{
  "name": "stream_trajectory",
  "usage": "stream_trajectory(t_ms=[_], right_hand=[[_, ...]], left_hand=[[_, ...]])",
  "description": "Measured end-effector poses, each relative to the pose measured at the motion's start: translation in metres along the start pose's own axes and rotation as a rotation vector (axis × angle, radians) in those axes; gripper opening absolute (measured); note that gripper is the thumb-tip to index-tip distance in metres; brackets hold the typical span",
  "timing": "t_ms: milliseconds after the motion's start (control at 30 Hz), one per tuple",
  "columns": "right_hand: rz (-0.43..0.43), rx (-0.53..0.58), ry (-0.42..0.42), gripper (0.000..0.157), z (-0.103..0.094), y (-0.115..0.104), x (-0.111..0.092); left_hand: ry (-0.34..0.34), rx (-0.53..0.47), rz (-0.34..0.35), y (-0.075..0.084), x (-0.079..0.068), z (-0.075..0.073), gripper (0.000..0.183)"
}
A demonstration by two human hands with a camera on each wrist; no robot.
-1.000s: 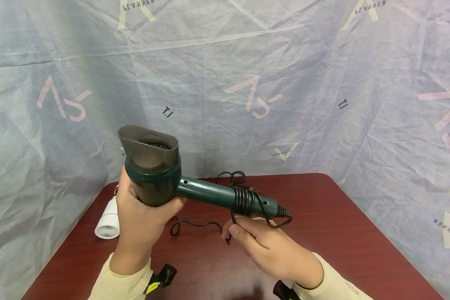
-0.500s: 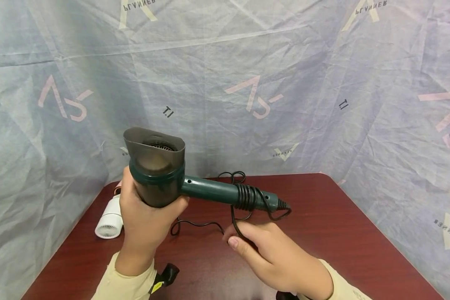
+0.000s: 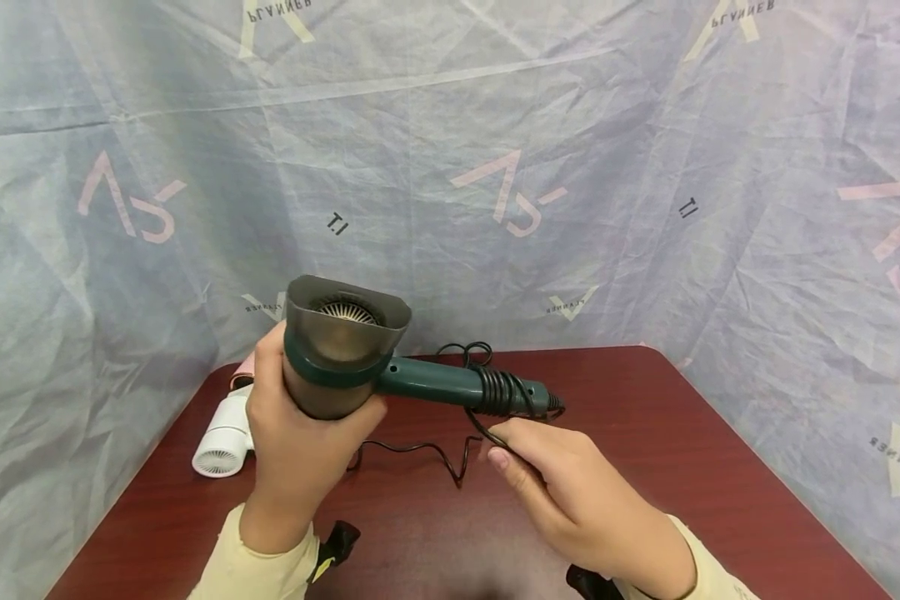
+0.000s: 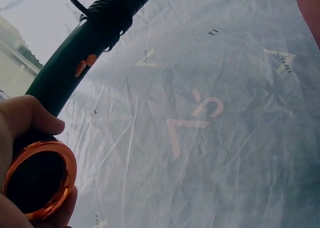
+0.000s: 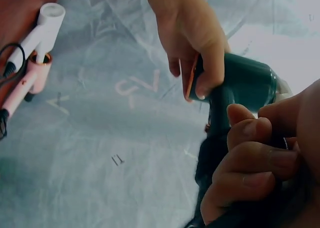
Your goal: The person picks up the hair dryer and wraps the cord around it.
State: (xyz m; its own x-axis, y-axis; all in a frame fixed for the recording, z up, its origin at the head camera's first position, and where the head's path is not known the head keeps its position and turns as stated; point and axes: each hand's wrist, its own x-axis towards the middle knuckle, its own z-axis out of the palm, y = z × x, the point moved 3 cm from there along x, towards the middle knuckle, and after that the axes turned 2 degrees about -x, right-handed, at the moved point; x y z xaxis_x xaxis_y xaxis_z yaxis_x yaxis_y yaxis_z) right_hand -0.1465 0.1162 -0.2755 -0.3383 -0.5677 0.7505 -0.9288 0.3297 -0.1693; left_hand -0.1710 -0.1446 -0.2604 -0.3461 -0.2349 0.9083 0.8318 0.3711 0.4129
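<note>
A dark green hair dryer (image 3: 435, 382) with a smoky, see-through nozzle (image 3: 345, 333) is held up above the table. My left hand (image 3: 300, 454) grips its body from below and behind. Black cord (image 3: 501, 392) is coiled round the handle near its end. A loose stretch of that cord runs down to my right hand (image 3: 581, 496), which pinches it between thumb and fingers just below the handle. In the left wrist view, the body's copper-coloured rear ring (image 4: 72, 163) and copper buttons (image 4: 85, 65) show. The right wrist view has curled right-hand fingers (image 5: 250, 168) beside the dark handle.
A white hair dryer (image 3: 225, 433) lies at the table's left side, with a pink one (image 3: 243, 371) partly hidden behind it. Black cord (image 3: 427, 447) trails across the dark red table (image 3: 682, 467). A printed grey cloth (image 3: 450, 167) hangs around the back and sides.
The green hair dryer and my left hand have shifted right and slightly down, its nozzle tipping towards the head camera. My right hand has moved right, drawing the pinched cord along.
</note>
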Motion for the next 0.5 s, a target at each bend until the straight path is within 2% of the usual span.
stream_trajectory(t_ms=[167,333,433,500], right_hand=[[-0.016,-0.052,0.068,0.021,-0.009,0.006,0.001],[-0.025,-0.11,0.121,0.007,-0.017,0.011,0.002],[-0.026,-0.122,0.136,0.001,-0.023,0.013,0.003],[-0.02,-0.108,0.136,0.004,-0.026,0.015,0.003]], left_hand=[[-0.044,0.093,0.009,0.0,-0.003,0.002,0.085],[-0.101,0.198,0.012,0.002,-0.006,0.004,0.086],[-0.116,0.219,0.02,0.003,-0.006,0.006,0.085],[-0.125,0.218,0.012,0.004,-0.006,0.007,0.086]])
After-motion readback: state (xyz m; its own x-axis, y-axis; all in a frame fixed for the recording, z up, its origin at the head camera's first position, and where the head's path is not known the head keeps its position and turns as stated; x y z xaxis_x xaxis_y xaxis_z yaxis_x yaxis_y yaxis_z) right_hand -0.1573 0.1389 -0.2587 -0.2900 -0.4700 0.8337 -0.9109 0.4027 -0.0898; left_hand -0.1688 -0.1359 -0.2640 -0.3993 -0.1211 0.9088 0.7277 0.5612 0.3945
